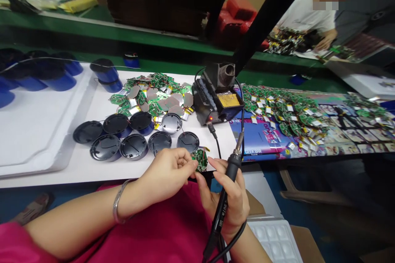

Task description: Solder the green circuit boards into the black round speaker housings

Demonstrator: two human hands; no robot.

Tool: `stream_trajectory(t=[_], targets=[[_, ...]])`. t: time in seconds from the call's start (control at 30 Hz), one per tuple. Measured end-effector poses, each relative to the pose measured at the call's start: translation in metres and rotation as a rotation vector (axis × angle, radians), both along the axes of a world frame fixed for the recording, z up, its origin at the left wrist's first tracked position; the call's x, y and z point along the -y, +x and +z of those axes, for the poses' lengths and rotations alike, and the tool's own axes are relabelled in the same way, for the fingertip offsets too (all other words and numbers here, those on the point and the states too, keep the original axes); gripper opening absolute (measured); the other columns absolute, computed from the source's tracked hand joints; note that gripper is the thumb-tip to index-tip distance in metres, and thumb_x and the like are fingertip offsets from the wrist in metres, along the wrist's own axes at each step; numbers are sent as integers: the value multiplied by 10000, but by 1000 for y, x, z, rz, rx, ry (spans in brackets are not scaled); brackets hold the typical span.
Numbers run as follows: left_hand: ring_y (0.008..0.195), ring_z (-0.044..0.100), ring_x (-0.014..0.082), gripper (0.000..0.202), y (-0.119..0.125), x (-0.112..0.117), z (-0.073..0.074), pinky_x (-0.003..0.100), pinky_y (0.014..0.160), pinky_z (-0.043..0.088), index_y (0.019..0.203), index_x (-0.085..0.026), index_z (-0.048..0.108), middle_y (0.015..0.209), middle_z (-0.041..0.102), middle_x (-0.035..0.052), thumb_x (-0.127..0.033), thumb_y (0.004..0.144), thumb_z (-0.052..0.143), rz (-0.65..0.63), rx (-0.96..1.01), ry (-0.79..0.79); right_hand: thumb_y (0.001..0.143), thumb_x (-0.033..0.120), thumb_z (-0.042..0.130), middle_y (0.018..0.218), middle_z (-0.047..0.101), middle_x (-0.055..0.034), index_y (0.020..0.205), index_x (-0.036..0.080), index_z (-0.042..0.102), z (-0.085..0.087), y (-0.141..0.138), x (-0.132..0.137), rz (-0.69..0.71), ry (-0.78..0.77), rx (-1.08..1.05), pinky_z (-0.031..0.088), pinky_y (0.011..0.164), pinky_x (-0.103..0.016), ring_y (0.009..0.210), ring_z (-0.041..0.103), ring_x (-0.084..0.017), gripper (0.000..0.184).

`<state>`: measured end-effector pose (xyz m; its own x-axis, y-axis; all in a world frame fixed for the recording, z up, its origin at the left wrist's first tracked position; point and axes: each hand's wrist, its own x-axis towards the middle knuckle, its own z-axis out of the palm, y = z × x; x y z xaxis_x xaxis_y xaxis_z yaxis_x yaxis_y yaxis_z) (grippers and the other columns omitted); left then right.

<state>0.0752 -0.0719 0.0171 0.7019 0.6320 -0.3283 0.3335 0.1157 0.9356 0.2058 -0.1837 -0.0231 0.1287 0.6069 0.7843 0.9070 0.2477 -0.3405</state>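
Observation:
My left hand (168,172) is closed, thumb and fingers pinching the edge of a small green circuit board (201,160) with a red wire on it. Across my right hand (230,197) lies a black soldering iron (227,185), its metal tip pointing up and away from the board. The right thumb and fingertip come close to the board's right side; whether they touch it I cannot tell. Just beyond my hands stand several round blue cups with black insides (160,143), some with thin wires in them. Behind these lies a heap of green circuit boards (154,94) with small silver battery pouches.
A soldering station (212,102) with a yellow sponge (228,99) and lit red lamp stands ahead, its cable running to the iron. More circuit boards (284,111) cover the right side. At left, blue cups (58,76) stand on a white foam tray (37,131). A co-worker (308,16) sits opposite.

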Motion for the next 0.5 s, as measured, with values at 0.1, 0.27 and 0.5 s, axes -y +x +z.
stream_trajectory(t=[0.1,0.27,0.5], targets=[[502,486,82,269,2,-3,3,209,512,403,675,-163,571,630,637,2,-355,863,591,46,93,-94,732,25,793,1090,724,-138,1140,139,522,1,1,1,-38,4,3,626,851,-413,1042,696,-226,503],[507,487,68,250,5,-5,5,191,529,399,657,-159,560,583,612,-19,-304,850,624,93,192,-124,730,116,835,984,750,-108,1093,104,569,1,0,0,-134,4,100,630,773,-282,871,733,-176,450],[604,574,103,259,0,-6,8,213,559,425,757,-155,631,697,666,9,-378,885,599,65,108,30,720,91,838,1004,749,-90,1045,105,550,2,9,-1,-154,28,178,611,821,-238,935,723,-149,434]])
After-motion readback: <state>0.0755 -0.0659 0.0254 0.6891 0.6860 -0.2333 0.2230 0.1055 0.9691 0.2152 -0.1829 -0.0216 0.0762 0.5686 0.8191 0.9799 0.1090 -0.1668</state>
